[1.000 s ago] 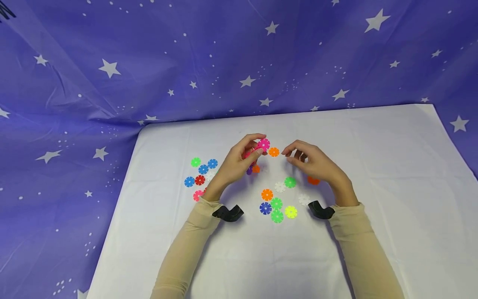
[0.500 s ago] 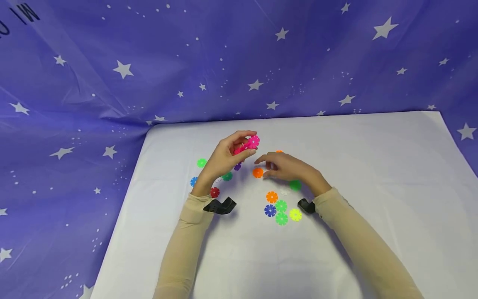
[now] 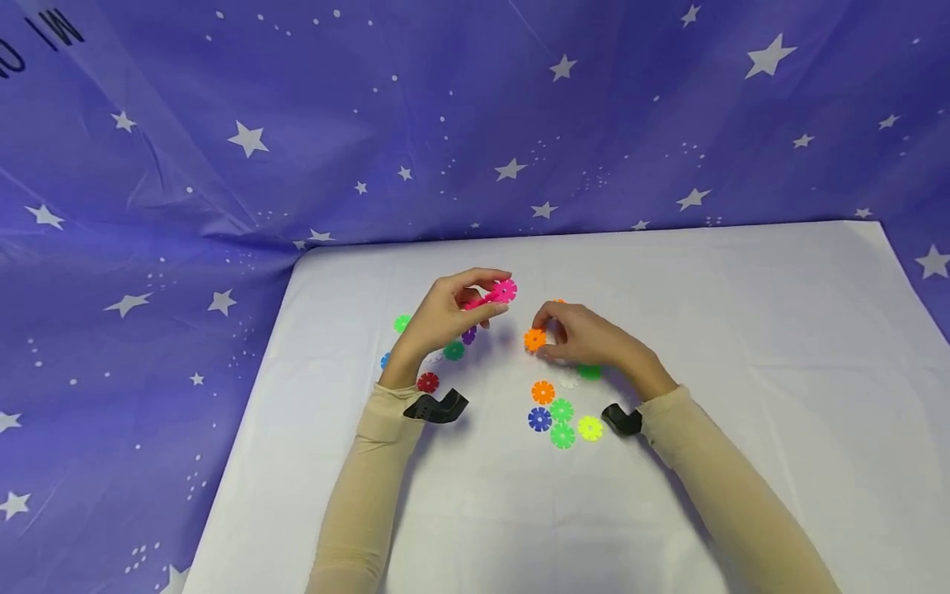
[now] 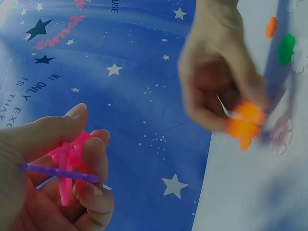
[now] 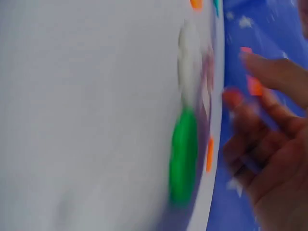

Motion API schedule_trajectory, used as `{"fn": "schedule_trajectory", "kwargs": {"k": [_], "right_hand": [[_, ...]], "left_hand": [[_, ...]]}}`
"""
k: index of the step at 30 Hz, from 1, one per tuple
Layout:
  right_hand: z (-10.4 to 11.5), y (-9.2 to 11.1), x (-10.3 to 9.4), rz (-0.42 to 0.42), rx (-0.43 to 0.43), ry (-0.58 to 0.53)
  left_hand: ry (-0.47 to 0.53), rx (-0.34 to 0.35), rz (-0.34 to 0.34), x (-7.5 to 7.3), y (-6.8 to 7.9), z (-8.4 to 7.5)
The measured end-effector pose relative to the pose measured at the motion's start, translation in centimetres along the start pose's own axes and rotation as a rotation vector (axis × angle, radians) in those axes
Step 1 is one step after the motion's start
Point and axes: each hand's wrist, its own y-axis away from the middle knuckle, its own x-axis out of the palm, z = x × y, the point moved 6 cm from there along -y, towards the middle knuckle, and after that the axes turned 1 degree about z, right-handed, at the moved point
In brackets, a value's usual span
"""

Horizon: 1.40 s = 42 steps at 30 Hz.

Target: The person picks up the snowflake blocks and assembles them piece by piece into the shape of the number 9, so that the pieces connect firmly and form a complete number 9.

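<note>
My left hand (image 3: 441,318) grips several notched plastic discs slotted together above the table. A pink disc (image 3: 506,290) stands out at the thumb and fingertips. In the left wrist view, a purple disc (image 4: 60,172) seen edge-on crosses the pink pieces (image 4: 67,156), and the curled fingers partly cover them. To the right, my right hand (image 3: 590,337) pinches a loose orange disc (image 3: 534,340) between thumb and fingers, apart from the joined pieces. The right hand is blurred in both wrist views.
On the white-covered table (image 3: 638,511) lie more flat discs: an orange disc (image 3: 543,392), a blue disc (image 3: 539,419), a yellow disc (image 3: 590,428) and several green ones. A red disc (image 3: 428,382) lies near my left wrist. A purple starry curtain (image 3: 445,124) hangs behind.
My right hand has come left and down, taken hold of the orange disc, and drawn it slightly rightward. My left hand has shifted left with the joined pink discs. The head view has turned slightly.
</note>
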Motion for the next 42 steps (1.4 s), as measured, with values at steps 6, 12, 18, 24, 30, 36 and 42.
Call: {"fn": "schedule_trajectory", "kwargs": {"k": [6,12,18,24,30,36,42], "right_hand": [[0.2,2.8,-2.3,-0.232,-0.075,-0.317],[3.0,4.6,-4.0,-0.451,-0.281,-0.257],[4.2,5.1,-4.1,-0.513,-0.320,-0.075],[4.5,5.3,-4.1,-0.501,-0.377,-0.077],[4.8,5.7,-4.5,-0.499,-0.396,-0.031],[5.4,5.8,-4.6,-0.511,-0.391,0.057],[5.5,5.8,-4.4,-0.513,-0.413,0.046]], "left_hand": [[-0.029,0.004,0.032,1.0,-0.2,0.2],[-0.072,0.046,0.123,2.4,-0.2,-0.2],[-0.167,0.117,0.153,3.1,-0.3,-0.6],[-0.261,0.141,0.176,3.6,-0.3,-0.8],[-0.293,0.135,0.162,3.6,-0.4,-1.2],[-0.329,0.124,0.137,3.8,-0.5,-1.4],[-0.318,0.106,0.148,4.1,-0.3,-1.3]]}}
